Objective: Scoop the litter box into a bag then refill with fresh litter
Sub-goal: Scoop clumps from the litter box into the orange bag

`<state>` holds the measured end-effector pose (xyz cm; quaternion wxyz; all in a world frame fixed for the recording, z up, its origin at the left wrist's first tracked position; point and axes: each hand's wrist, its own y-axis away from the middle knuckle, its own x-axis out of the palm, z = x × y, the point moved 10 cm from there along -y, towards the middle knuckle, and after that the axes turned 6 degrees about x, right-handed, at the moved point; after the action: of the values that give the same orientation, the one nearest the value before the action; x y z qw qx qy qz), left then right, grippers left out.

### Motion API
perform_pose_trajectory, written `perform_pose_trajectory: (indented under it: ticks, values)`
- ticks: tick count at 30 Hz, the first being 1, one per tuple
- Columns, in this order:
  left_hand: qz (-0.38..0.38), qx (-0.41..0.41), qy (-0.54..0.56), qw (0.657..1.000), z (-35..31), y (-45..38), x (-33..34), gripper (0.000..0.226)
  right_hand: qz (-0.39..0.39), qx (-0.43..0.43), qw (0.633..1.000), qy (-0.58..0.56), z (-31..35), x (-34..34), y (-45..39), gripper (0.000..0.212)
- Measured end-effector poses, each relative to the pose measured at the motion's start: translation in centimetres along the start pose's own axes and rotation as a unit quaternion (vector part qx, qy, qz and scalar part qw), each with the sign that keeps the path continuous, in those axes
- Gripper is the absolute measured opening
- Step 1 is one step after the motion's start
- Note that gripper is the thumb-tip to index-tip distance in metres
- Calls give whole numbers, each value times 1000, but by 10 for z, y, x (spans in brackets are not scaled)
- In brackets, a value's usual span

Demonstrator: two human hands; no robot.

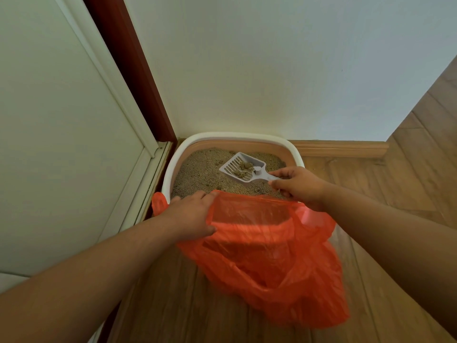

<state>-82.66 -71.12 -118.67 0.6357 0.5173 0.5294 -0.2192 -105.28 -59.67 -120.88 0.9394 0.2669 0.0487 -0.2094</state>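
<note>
A white-rimmed, rounded plastic litter box (170,169) with a peach-coloured inner wall sits on the wooden plank floor (395,184) in the corner between a pale wall and a white door panel with a dark red frame (131,65), and it is filled with sandy beige granular litter (197,174). The right hand (298,185) has its fingers (278,174) pinched closed around the handle of a pale grey slotted plastic scoop (243,169), whose head lies just beyond those fingers, toward the far wall, over the litter; several brownish clumps (243,169) rest in the scoop's tray beside the slots. The left hand (191,215) has its fingers (202,195) curled over the near-left edge of a thin, translucent orange plastic bag (272,256), thumb underneath, gripping the rim so that the mouth is held open. The bag's far edge lies against the near rim of the litter box, directly below the right hand's fingers, and the rest of the bag sags down toward the viewer onto the floor. One orange handle loop (158,203) sticks out just left of the left hand's fingers, beside the box's near-left corner. A wooden skirting board (341,148) runs along the wall beyond the right hand
</note>
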Motion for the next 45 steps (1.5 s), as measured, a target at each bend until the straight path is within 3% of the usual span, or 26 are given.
perform_pose_trajectory:
  ticks: [9, 13, 21, 24, 28, 31, 37, 40, 45]
  values:
    - [-6, -9, 9, 1000, 5, -1, -1, 103, 34, -15, 999, -24, 10, -11, 4, 27]
    - [-1, -22, 23, 1000, 11, 1, -1, 103, 98, -15, 995, -16, 25, -10, 16, 28]
    - [-18, -26, 107, 994, 20, 2, -1, 99, 204, 8, 969, 143, 33, -1, 32, 29]
    - [-31, -11, 125, 992, 17, 2, -6, 91, 202, -28, 926, 318, 45, 8, 39, 28]
    - [-37, 1, 138, 990, 12, -1, -7, 88, 196, -79, 810, 547, 68, 41, 53, 27]
    - [-23, 6, 135, 991, 8, -2, -6, 92, 204, -100, 738, 636, 84, 74, 70, 32]
    - [-24, -7, 164, 986, 6, -3, -6, 101, 196, -171, 629, 733, 96, 121, 90, 20]
    - [-15, -19, 184, 983, 5, -2, -6, 103, 204, -166, 605, 751, 95, 126, 93, 8]
    - [-10, -31, 204, 978, 6, 0, -7, 101, 205, -160, 633, 729, 98, 118, 92, 22]
